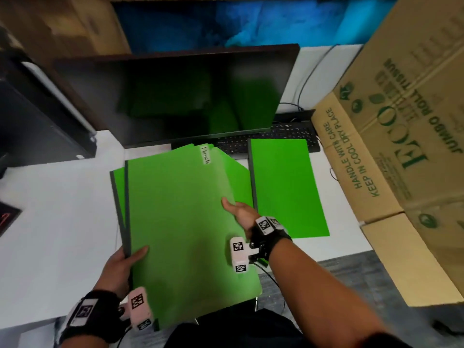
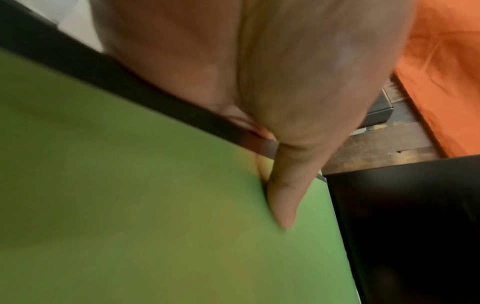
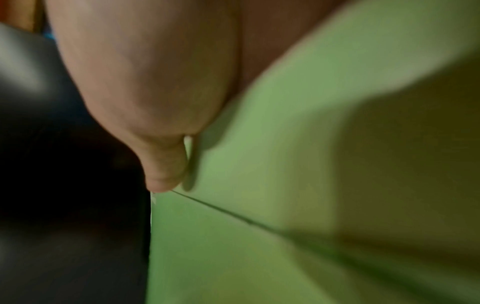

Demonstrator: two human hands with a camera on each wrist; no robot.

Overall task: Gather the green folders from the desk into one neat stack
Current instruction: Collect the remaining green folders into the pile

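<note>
I hold a bundle of green folders [image 1: 180,222] with dark spines, tilted above the white desk [image 1: 50,222], a white label near its top. My left hand [image 1: 123,264] grips the spine edge, thumb on the green cover [image 2: 130,185], fingers hidden underneath. My right hand [image 1: 238,212] pinches the right edge, thumb on top; the right wrist view shows the thumb against the green folder [image 3: 285,164]. A second green folder [image 1: 118,187] peeks out at the left behind the bundle. One more green folder [image 1: 286,187] lies flat on the desk to the right.
A dark monitor [image 1: 175,96] stands behind the folders, with a black keyboard [image 1: 271,139] beneath it. A large cardboard box [image 1: 391,151] crowds the right side. Black equipment [image 1: 37,116] sits at the left. Cables [image 1: 303,79] run along the back right.
</note>
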